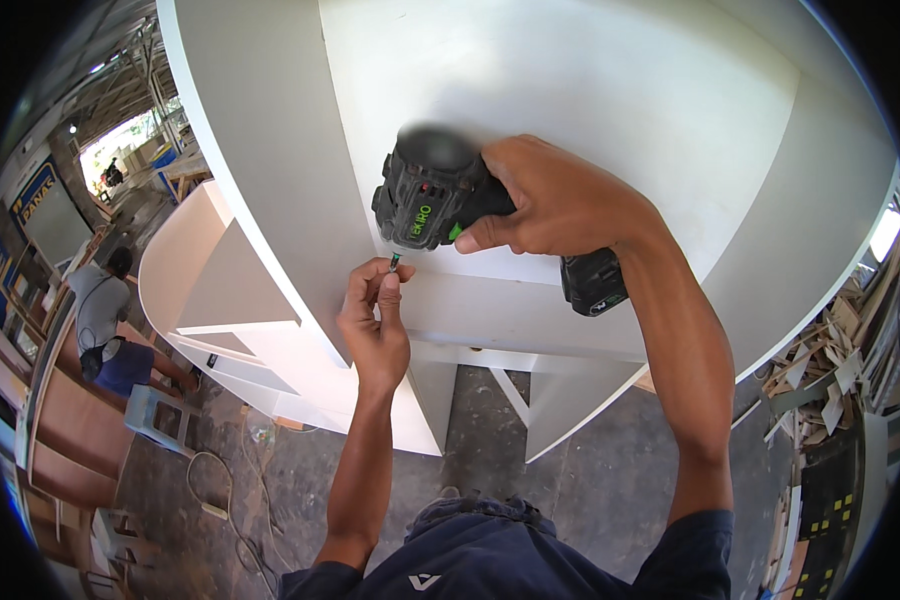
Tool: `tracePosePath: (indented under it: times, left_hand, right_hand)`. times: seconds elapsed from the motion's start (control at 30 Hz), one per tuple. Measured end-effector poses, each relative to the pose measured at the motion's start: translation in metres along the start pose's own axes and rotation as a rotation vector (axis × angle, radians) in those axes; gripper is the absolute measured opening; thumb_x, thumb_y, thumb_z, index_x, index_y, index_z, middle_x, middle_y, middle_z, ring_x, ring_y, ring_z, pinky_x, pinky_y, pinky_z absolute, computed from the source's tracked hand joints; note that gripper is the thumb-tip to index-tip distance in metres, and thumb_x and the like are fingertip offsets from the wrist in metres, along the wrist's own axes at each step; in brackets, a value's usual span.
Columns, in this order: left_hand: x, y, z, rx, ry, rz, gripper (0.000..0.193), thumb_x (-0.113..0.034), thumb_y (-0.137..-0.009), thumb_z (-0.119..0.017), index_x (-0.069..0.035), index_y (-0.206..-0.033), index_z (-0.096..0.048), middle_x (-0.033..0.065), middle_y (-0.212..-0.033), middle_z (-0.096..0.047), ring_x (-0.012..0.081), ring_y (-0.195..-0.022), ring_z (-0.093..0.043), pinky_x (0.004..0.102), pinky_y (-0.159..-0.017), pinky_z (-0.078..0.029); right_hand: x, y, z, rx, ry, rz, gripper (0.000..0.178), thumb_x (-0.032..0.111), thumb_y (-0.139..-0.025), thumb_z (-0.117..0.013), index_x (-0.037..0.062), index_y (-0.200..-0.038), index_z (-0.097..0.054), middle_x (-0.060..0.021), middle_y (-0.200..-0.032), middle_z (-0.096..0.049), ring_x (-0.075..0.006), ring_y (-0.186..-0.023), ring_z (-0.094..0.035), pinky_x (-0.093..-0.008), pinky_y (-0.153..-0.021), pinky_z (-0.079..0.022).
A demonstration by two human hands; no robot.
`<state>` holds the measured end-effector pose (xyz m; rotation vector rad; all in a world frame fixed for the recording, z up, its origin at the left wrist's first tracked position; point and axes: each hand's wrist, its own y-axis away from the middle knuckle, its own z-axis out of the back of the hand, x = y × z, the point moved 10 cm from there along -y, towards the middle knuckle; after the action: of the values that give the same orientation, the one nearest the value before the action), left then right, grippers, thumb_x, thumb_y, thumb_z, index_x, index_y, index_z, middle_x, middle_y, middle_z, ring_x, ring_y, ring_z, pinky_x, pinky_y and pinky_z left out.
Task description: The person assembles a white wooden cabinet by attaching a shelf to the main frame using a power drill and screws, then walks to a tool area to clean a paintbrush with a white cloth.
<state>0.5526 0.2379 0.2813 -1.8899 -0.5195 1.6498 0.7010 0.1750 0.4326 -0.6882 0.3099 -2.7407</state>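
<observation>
My right hand [560, 200] is wrapped around the handle of a black cordless drill [415, 195] with green details, its thumb resting near the green switch. The drill's battery pack [592, 282] shows below my wrist. From the drill's nose a short teal-and-black driver bit [395, 262] points down. My left hand [375, 320] pinches the lower end of this bit between thumb and fingertips; whether a screw is in the pinch too is hidden. Both hands are inside a large white cabinet [570, 80], close to its left side panel [260, 130] and above a pale ledge [530, 315].
White board legs [425, 400] stand below the ledge on a dark concrete floor [610, 490]. Another curved white unit [195, 250] is at left. Beyond it, a person [100, 310] bends near a grey stool [160, 415]. A cable [232, 500] lies on the floor; wood scraps [830, 370] pile up at right.
</observation>
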Motion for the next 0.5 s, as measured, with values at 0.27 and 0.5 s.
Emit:
tracePosePath:
  times: [0.27, 0.5]
  left_hand:
    - [-0.001, 0.003, 0.002, -0.006, 0.013, 0.027, 0.016, -0.012, -0.100, -0.052, 0.001, -0.106, -0.058, 0.0090, -0.092, -0.068, 0.0137, -0.088, -0.063, 0.0285, -0.086, -0.047]
    - [0.007, 0.003, 0.008, -0.024, -0.075, -0.070, 0.012, -0.007, -0.098, -0.053, 0.001, -0.105, -0.057, 0.0106, -0.091, -0.070, 0.0151, -0.085, -0.066, 0.0283, -0.081, -0.049]
  right_hand:
    - [0.007, -0.006, -0.004, 0.040, 0.168, 0.033, 0.034, 0.017, -0.073, -0.081, -0.0038, -0.080, -0.056, -0.0106, -0.056, -0.050, -0.0213, -0.049, -0.049, -0.0367, -0.052, -0.038]
    - [0.010, -0.023, -0.020, 0.201, 0.136, -0.133, 0.031, 0.020, -0.077, -0.076, -0.0043, -0.078, -0.057, -0.0132, -0.058, -0.055, -0.0222, -0.050, -0.054, -0.0374, -0.052, -0.042]
